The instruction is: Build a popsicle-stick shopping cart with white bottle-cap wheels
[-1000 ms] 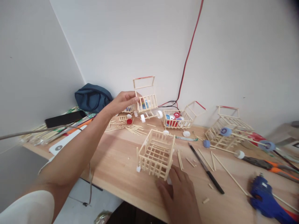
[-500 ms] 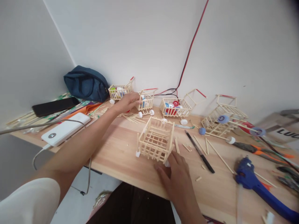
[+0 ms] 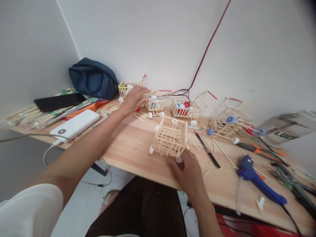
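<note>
Right hand: at the near edge of the bench, fingers drawn narrow, tips against the near right corner of the stick crate by its white wheel. Whether they pinch the wheel or only press on it cannot be told.

Left hand: arm stretched to the back of the bench, fingers long and loosely apart, lying at the rim of the small cart. Nothing is closed in it.

Stick crate: middle of the bench, just ahead of the right hand, well apart from the small cart. The open top faces up. The long axis appears to run from the near edge toward the wall.

Handling, as judged: the sticks are thin and glued, so light pressure only. Bear on a corner post, not on a rail between posts, and keep the crate flat on the bench while the other arm is reaching.

Around:
- loose sticks, just near the left hand
- cart of bottle caps, right of the small cart
- black pen, right of the crate
- blue glue gun, farther right
- white power bank, phone and blue pouch, at the left
</note>
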`<state>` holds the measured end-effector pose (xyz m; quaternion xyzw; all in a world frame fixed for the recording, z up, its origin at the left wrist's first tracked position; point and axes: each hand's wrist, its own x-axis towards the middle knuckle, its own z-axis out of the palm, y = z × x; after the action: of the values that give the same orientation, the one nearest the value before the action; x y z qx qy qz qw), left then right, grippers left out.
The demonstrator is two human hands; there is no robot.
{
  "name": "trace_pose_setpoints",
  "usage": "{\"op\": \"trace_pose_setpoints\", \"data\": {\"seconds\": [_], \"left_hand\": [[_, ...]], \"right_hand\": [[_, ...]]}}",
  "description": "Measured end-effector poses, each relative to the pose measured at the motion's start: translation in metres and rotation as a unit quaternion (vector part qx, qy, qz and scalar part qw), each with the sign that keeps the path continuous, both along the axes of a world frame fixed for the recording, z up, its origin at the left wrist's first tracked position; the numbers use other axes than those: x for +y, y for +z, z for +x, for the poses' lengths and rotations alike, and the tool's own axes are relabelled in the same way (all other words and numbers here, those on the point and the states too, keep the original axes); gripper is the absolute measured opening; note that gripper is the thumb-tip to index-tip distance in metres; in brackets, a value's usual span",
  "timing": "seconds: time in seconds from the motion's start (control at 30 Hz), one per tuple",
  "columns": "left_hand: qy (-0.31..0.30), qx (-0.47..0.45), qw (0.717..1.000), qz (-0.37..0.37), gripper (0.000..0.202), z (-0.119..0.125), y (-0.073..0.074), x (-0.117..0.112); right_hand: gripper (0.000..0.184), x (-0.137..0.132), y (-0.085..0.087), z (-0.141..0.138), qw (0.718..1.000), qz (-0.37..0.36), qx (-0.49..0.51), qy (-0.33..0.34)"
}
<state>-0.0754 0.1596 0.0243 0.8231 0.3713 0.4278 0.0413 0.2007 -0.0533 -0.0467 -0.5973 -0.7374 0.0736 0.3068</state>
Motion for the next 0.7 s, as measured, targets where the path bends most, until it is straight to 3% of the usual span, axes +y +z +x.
{"op": "trace_pose_setpoints", "data": {"seconds": [0.17,0.3,0.4,0.47,0.57,0.7], "left_hand": [[0.053,-0.027,0.998,-0.016,0.037,-0.007,-0.001,-0.035],[0.051,-0.048,0.994,-0.082,0.034,0.005,-0.021,-0.101],[0.056,-0.065,0.982,-0.166,0.051,0.023,-0.042,-0.156],[0.069,-0.047,0.980,-0.182,0.062,0.037,-0.054,-0.181],[0.113,-0.020,0.983,-0.145,0.072,0.057,-0.065,-0.197],[0.149,0.033,0.982,-0.108,0.074,0.074,-0.068,-0.198]], "right_hand": [[0.019,0.000,0.001,0.001,1.000,0.001,-0.005,0.002],[0.020,0.000,0.003,0.000,1.000,-0.009,0.001,-0.002],[0.023,0.001,0.004,0.000,1.000,-0.010,-0.009,-0.007],[0.024,0.002,0.004,-0.001,1.000,-0.008,-0.027,-0.007],[0.025,0.003,0.003,0.000,0.999,-0.001,-0.044,-0.004],[0.025,0.003,0.001,0.002,0.999,0.000,-0.042,0.001]]}}
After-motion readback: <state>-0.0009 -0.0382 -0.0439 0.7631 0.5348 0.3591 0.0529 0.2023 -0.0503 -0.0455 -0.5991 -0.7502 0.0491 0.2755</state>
